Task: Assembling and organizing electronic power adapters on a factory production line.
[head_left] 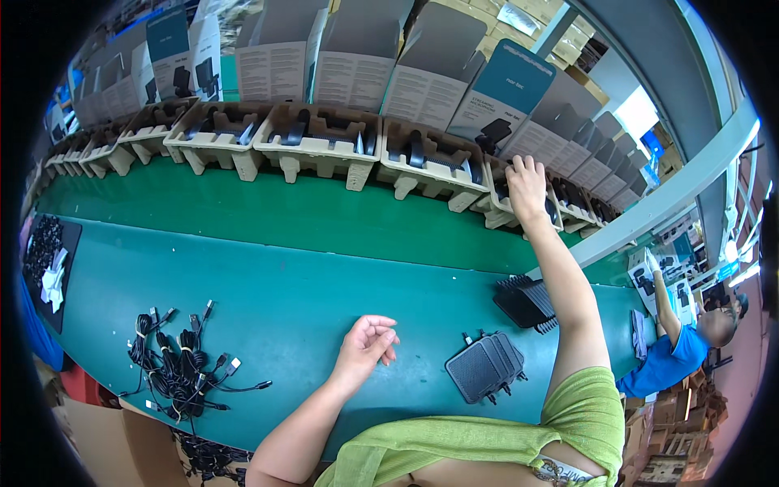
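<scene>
My right hand (526, 185) reaches far out over a molded brown pulp tray (505, 213) at the right of the row. Its fingers bend down at the tray, and their tips are hidden, so any hold cannot be made out. Above the table's middle, my left hand (369, 353) hovers with loosely curled, separated fingers and nothing visible in them. Right of it lie flat black mesh panels (484, 367) with small prongs along one edge. A stack of similar black pieces (527, 303) stands beside my right forearm. At the left rests a pile of bundled black cables (180, 365).
Several pulp trays (320, 146) holding black parts line a green strip (243, 213) behind the teal table (284, 284), with open printed cartons (353, 73) upright behind. A grey metal post (641, 219) slants at right. A dark mat (69, 276) lies far left. A co-worker in blue (669, 361) works at right.
</scene>
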Motion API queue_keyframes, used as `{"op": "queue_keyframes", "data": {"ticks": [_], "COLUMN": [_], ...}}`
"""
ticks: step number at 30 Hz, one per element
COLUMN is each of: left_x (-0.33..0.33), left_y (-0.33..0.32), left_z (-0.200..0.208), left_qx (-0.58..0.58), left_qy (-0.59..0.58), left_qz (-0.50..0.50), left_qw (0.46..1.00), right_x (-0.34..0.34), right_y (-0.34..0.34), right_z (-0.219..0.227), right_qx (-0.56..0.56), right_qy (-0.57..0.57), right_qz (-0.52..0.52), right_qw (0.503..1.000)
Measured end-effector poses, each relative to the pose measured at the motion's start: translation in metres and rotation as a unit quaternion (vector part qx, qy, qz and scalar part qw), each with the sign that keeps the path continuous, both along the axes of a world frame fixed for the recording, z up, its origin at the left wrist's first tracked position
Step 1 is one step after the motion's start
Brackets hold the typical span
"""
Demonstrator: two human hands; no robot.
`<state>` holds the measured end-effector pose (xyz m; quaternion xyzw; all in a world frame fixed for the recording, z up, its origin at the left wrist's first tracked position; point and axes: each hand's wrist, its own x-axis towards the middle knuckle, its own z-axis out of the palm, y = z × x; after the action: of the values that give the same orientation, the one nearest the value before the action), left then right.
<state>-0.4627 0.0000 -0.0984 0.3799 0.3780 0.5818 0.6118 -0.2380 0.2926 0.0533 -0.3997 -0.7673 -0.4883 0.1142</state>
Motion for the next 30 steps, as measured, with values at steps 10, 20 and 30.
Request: {"op": "queue_keyframes", "data": {"ticks": [10,20,30], "left_x": [0.015,0.026,0.004], "left_y": [0.007,-0.016,-0.015], "left_z": [0.011,0.054,0.04], "left_qx": [-0.008,-0.035,-0.016], "left_qy": [0.014,0.06,0.03], "left_qz": [-0.006,-0.011,-0.027], "left_qw": [1.0,0.998,0.999], "right_x": [0.023,0.035,0.016], "right_y": [0.04,0.045,0.015], "right_z": [-0.043,-0.032,-0.046], "right_qx": [-0.027,-0.415,-0.264], "right_qy": [0.354,0.375,0.447], "right_qz": [-0.011,-0.007,0.023], "right_qw": [0.935,0.829,0.854]}}
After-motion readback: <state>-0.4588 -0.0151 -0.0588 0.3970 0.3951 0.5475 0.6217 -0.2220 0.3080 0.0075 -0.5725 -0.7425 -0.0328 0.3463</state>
